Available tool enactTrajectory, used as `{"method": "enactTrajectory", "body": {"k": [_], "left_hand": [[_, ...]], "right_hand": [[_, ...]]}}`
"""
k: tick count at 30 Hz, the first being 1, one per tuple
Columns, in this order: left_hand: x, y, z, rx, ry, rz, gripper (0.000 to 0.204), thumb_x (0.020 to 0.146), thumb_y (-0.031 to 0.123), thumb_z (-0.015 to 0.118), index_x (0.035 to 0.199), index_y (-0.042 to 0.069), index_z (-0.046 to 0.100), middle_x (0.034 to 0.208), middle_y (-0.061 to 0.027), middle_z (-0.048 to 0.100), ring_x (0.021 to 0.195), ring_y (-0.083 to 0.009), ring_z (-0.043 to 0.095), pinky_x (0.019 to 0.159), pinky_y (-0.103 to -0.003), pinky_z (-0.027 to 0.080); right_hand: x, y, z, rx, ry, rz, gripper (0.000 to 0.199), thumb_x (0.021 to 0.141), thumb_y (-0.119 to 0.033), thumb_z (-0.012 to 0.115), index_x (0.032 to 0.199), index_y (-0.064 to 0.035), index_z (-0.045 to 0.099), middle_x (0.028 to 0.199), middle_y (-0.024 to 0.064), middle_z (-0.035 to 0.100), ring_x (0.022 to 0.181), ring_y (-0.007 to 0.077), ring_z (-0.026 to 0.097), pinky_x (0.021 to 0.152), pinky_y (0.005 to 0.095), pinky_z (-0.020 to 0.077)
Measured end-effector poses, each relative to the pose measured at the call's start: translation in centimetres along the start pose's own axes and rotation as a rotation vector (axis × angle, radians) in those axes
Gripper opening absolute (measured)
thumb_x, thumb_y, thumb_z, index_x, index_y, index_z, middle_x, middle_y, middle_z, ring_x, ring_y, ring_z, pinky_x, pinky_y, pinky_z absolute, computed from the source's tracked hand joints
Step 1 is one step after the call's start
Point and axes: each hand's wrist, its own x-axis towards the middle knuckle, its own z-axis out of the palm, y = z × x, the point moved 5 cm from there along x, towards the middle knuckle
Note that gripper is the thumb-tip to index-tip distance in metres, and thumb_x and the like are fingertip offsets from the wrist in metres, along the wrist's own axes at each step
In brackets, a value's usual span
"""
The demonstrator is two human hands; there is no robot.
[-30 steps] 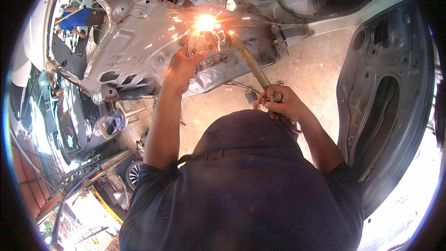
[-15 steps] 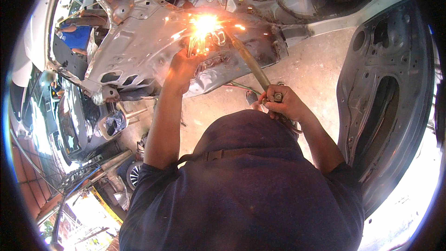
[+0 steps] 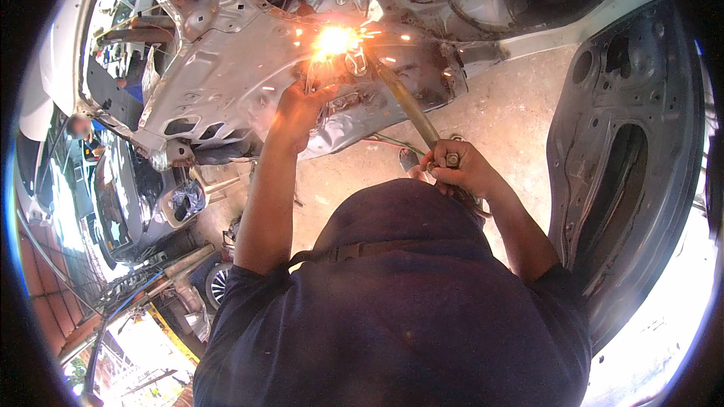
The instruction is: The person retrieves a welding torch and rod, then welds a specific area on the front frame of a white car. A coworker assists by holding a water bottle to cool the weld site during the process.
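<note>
My right hand (image 3: 465, 167) is wrapped round the valve end of a brass-coloured gas torch (image 3: 409, 103), which slants up and left. At its far end a white-orange glare (image 3: 336, 41) throws sparks over a bare, dented car body panel (image 3: 226, 79). Just below the glare, my left hand (image 3: 299, 114) is raised at the panel's lower edge, its fingers closed around something thin and shiny. The glare washes out what that is. The torch tip and the spot being heated are also lost in the brightness.
A dark grey car door (image 3: 626, 143) hangs at the right, beside a pale sill (image 3: 573, 32). Hoses (image 3: 392, 141) run behind the torch over the concrete floor (image 3: 354, 173). A wheel (image 3: 219, 284) and another vehicle (image 3: 124, 203) stand at the left, with a person (image 3: 92, 143) near it.
The sparks fly in a different pattern, and both my hands stay nearly in place. At the far left, the blue-clothed person has shifted mostly out of the panel's opening.
</note>
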Motion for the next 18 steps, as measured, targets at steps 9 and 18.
{"method": "enactTrajectory", "body": {"k": [9, 18], "left_hand": [[1.0, -0.7, 0.0, 0.008, -0.044, -0.012, 0.052, 0.096, 0.015, 0.078, 0.142, -0.001, 0.060, 0.113, -0.0076, 0.072, 0.092, -0.0120, 0.064, 0.080, -0.030, 0.052], [-0.9, -1.0, 1.9, -0.023, -0.027, -0.037, 0.034, 0.093, 0.018, 0.082, 0.116, -0.001, 0.066, 0.092, -0.0064, 0.073, 0.074, -0.0119, 0.064, 0.064, -0.030, 0.050]], "right_hand": [[0.1, 0.3, -0.2, 0.022, -0.019, -0.005, 0.023, 0.094, -0.006, 0.073, 0.086, -0.0112, 0.051, 0.108, 0.0060, 0.070, 0.069, 0.0096, 0.066, 0.058, 0.0267, 0.0553], [-0.5, 0.9, -0.9, 0.078, 0.049, 0.035, 0.022, 0.094, -0.003, 0.072, 0.088, -0.0104, 0.052, 0.108, 0.0100, 0.071, 0.067, 0.0104, 0.067, 0.057, 0.0267, 0.0557]]}}
